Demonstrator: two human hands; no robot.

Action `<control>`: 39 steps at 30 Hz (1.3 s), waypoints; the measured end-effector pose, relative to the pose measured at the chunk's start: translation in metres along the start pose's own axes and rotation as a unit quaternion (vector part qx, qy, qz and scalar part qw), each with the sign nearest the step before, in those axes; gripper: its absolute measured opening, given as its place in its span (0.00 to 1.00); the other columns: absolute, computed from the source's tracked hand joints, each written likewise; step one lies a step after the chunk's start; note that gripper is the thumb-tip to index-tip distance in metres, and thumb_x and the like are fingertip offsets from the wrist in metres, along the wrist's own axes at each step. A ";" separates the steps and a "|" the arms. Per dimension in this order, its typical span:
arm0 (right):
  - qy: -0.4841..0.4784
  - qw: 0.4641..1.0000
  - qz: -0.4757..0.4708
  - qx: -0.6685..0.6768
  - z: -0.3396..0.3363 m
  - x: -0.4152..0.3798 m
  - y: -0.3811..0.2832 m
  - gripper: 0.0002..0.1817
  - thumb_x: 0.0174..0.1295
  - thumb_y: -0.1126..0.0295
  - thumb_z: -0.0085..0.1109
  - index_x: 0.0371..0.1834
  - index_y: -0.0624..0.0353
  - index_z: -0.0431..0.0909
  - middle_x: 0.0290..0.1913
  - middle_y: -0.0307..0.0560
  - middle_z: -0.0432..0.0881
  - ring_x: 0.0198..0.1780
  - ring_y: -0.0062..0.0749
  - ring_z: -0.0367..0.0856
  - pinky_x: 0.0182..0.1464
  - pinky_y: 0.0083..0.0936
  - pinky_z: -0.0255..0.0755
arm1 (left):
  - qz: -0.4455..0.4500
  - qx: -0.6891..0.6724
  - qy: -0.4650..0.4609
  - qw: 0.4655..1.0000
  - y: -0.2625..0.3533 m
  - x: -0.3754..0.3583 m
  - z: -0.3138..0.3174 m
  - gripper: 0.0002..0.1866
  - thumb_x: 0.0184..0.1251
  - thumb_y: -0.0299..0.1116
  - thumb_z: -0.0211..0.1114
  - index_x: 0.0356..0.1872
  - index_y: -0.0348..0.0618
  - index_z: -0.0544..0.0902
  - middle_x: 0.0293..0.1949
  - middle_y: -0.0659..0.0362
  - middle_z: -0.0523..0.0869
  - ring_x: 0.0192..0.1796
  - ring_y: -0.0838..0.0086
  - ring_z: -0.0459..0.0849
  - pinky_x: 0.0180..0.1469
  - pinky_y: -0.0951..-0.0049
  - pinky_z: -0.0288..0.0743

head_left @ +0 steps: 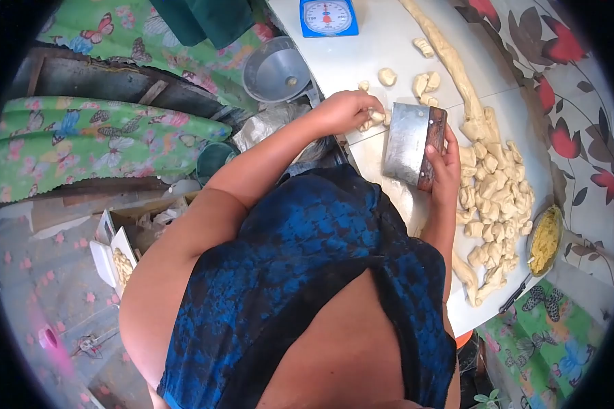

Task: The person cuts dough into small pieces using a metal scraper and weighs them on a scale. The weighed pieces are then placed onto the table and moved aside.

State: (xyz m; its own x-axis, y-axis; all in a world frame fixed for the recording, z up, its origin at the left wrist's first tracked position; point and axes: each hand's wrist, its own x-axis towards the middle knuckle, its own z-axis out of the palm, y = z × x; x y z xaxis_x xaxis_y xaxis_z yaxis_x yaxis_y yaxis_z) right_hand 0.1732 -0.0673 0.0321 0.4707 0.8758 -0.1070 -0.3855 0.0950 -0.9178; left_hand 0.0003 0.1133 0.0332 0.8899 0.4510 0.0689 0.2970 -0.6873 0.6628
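Observation:
My right hand (pixel 444 162) is wrapped round the wooden handle of a dough scraper (pixel 407 142), whose broad metal blade faces left. Close to the blade, my left hand (pixel 353 111) has its fingers closed on a small piece of dough (pixel 373 121) at the near left edge of the table. Other dough lumps (pixel 387 76) lie just beyond that hand. A long dough rope (pixel 450 58) runs from the far edge toward a large heap of cut dough pieces (pixel 494 187), right of the scraper.
A blue dial scale (pixel 328 18) stands at the far left of the white table (pixel 368 51). Yellow filling fills a bowl (pixel 545 242) at the right edge, near a dark-handled utensil (pixel 516 298). Left of the table sits a grey basin (pixel 275 68).

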 end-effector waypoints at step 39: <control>-0.062 0.997 0.038 -0.032 0.004 -0.004 0.003 0.32 0.59 0.74 0.58 0.68 0.59 0.60 0.50 0.44 0.78 0.44 0.22 0.77 0.45 0.20 0.72 | 0.046 -0.406 0.126 0.904 0.087 0.038 -0.028 0.25 0.71 0.54 0.51 0.37 0.38 0.80 0.37 0.58 0.80 0.41 0.73 0.77 0.49 0.73 0.68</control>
State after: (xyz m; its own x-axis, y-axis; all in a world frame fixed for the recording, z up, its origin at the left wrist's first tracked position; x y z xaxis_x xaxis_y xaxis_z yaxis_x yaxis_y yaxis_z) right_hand 0.1668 -0.0684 0.0318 0.3382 0.9317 -0.1323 -0.3623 -0.0008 -0.9320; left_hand 0.0498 0.0864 0.1148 0.7599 0.5995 0.2511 -0.2168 -0.1305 0.9675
